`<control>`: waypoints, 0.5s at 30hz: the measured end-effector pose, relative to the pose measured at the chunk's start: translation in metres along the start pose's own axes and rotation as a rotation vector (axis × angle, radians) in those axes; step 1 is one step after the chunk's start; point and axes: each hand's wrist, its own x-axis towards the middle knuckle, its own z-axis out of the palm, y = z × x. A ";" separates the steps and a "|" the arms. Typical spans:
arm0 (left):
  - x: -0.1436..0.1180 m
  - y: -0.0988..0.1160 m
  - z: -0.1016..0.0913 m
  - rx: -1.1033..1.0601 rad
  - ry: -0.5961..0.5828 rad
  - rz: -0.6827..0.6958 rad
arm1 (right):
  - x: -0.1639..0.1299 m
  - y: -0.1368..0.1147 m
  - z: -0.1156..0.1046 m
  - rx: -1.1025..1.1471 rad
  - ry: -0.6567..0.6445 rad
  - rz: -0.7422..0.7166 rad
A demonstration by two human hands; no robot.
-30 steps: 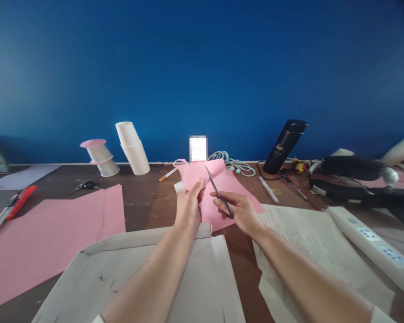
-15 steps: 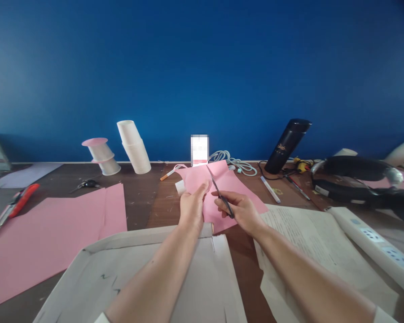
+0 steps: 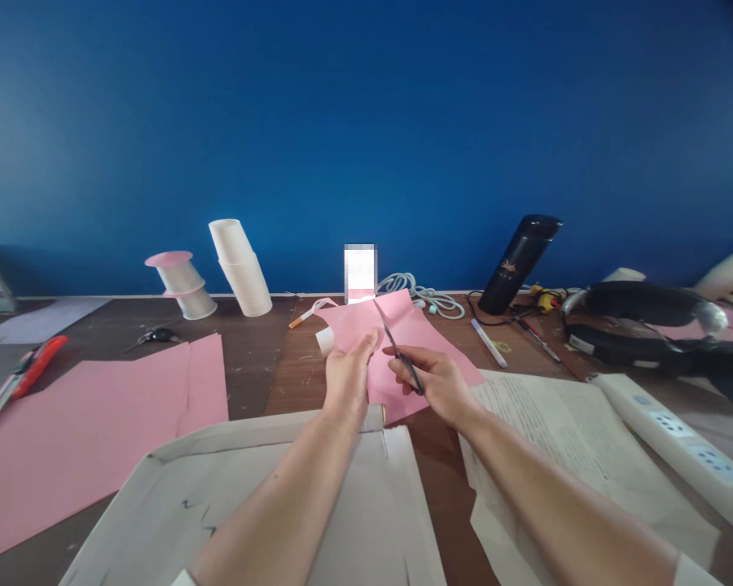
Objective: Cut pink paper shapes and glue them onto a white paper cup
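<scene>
A sheet of pink paper (image 3: 445,358) is raised over the table, its left part pinched by my left hand (image 3: 348,370), thumb on top. My right hand (image 3: 436,381) is closed round the handles of dark scissors (image 3: 410,373). The scissor blades point up and left and lie across the pink paper, just right of my left thumb. A narrow curled strip hangs at the paper's upper left corner. Under that side, a white cylindrical object (image 3: 325,342) is partly hidden by the paper.
Stacked white paper cups (image 3: 244,273) and two cups with pink discs (image 3: 189,286) stand at the back left. A red utility knife (image 3: 28,378) lies on pink sheets (image 3: 98,423). At the right are a black flask (image 3: 519,264), a marker (image 3: 489,343) and a power strip (image 3: 678,435).
The view has shifted very slightly. Both hands, the scissors and the pink paper keep nearly the same places; the curled strip at the upper left has moved a little.
</scene>
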 end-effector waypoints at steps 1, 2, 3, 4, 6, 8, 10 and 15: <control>0.000 0.000 0.000 -0.006 -0.002 0.007 | 0.000 0.000 0.000 0.000 0.000 0.000; 0.000 0.000 0.000 -0.013 -0.004 0.014 | 0.000 0.000 0.000 0.002 0.001 0.001; 0.000 0.000 0.000 -0.021 -0.006 0.020 | 0.000 0.000 0.000 0.004 0.002 0.002; 0.000 0.000 0.000 -0.028 -0.005 0.027 | 0.000 -0.001 0.000 0.008 0.004 0.003; 0.001 -0.001 0.000 -0.032 0.004 0.038 | -0.001 -0.001 0.000 0.017 0.006 0.004; 0.001 -0.002 0.000 -0.022 0.022 0.051 | -0.001 -0.002 0.000 0.018 0.006 0.006; 0.002 -0.002 0.000 -0.010 0.040 0.067 | -0.002 -0.003 0.001 0.007 0.010 0.006; 0.003 -0.003 0.001 -0.030 0.046 0.095 | -0.002 -0.004 0.000 -0.013 0.006 -0.003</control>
